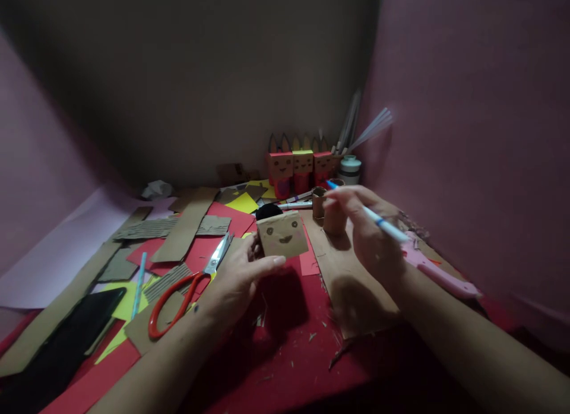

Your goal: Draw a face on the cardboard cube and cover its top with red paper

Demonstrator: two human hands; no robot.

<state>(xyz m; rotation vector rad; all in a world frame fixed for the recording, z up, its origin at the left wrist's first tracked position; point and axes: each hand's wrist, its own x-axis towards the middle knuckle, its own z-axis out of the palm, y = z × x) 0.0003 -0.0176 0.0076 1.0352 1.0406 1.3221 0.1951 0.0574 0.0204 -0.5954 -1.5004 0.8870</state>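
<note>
Between the thumb and fingers of my left hand (240, 277) is a small cardboard box (285, 233) with two round eyes and a mouth drawn on its front. A round black piece (269, 211) shows just behind its top edge. My right hand (374, 224) is raised to the right of the box, closed around a white marker (385, 225) with a blue tip pointing up and left. The tip is apart from the box. Behind that hand stand cardboard tubes (333, 217) on a flat cardboard sheet (356, 301).
Red-handled scissors (176, 301) lie left of my left forearm among cardboard strips (187, 224) and coloured paper. Several box-headed figures (281, 167) stand at the back, near a pale-lidded jar (350, 169). A pink glue gun (439, 271) lies at right, by the wall.
</note>
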